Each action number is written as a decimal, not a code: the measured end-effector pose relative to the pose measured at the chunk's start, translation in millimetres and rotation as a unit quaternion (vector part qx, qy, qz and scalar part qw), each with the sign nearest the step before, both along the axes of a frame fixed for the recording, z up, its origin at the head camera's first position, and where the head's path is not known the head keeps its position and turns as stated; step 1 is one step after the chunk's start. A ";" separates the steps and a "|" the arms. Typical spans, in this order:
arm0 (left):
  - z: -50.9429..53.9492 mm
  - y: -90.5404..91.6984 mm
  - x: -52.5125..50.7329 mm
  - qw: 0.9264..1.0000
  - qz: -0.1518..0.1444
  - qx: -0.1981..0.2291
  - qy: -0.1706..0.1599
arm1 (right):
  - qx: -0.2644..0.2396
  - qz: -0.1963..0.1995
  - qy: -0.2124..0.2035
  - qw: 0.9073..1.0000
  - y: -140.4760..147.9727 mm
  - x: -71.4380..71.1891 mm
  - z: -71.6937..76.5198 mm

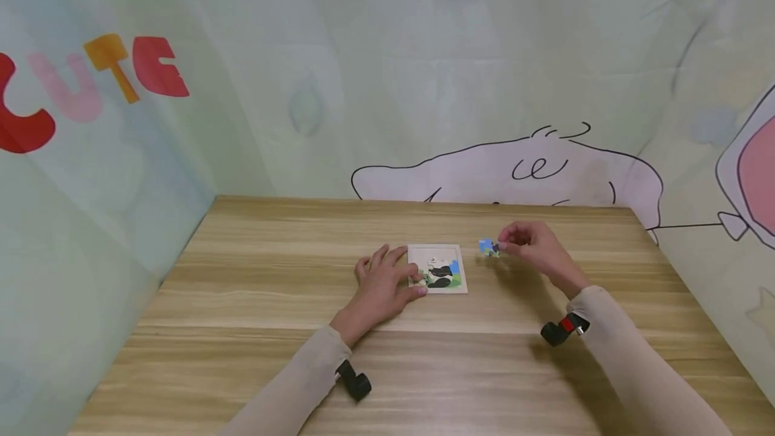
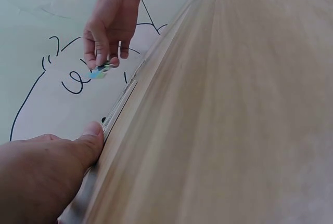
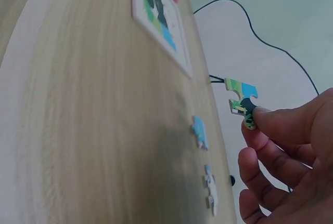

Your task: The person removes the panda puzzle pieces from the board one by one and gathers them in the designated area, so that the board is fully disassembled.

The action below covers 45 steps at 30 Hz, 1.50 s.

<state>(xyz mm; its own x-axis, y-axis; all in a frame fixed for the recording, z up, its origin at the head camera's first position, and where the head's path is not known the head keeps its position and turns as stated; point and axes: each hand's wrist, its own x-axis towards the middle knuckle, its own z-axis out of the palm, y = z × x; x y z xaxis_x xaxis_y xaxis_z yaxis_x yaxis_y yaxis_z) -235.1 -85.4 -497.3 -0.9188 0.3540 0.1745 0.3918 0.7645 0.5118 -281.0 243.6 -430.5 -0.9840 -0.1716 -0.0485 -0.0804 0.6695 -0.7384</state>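
Observation:
A square wooden puzzle board (image 1: pixel 425 253) lies on the table, its lower part filled with pieces of a panda picture. At its left side my left hand (image 1: pixel 381 288) rests with fingers spread, thumb and a fingertip on the board. In the left wrist view the left thumb (image 2: pixel 89 143) lies along the board's edge. Right of the board, my right hand (image 1: pixel 539 251) pinches a jigsaw piece (image 1: pixel 486 247) between thumb and fingers, above the table. Blue, green and black show on that piece in the right wrist view.
Two loose jigsaw pieces lie on the wooden table (image 3: pixel 104 104) in the right wrist view: a blue one (image 3: pixel 200 132) and a whitish one (image 3: pixel 212 193). A printed cloth backdrop (image 1: pixel 339 86) stands behind the table and at both sides.

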 end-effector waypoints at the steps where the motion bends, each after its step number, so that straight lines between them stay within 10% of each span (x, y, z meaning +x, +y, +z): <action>1: 0.3 -0.2 -0.1 1.000 0.000 0.001 0.000 | 0.004 0.003 -0.007 1.000 1.1 -0.7 -2.1; 10: 0.2 -0.1 -0.2 1.000 0.001 -0.001 0.000 | 0.018 0.053 -0.040 0.998 3.1 -2.1 -18.7; 45: 2.8 0.7 1.0 1.000 0.001 0.006 -0.013 | 0.083 0.067 0.088 0.990 -29.6 1.8 -28.2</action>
<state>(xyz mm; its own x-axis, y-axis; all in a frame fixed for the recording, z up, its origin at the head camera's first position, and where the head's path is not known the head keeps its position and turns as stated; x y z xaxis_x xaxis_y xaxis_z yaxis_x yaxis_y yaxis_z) -234.1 -84.7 -494.5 -0.9239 0.3501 0.1547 0.3766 0.7597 0.5301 -279.2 214.0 -458.7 -0.9486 -0.3050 0.0841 -0.2947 0.7549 -0.5859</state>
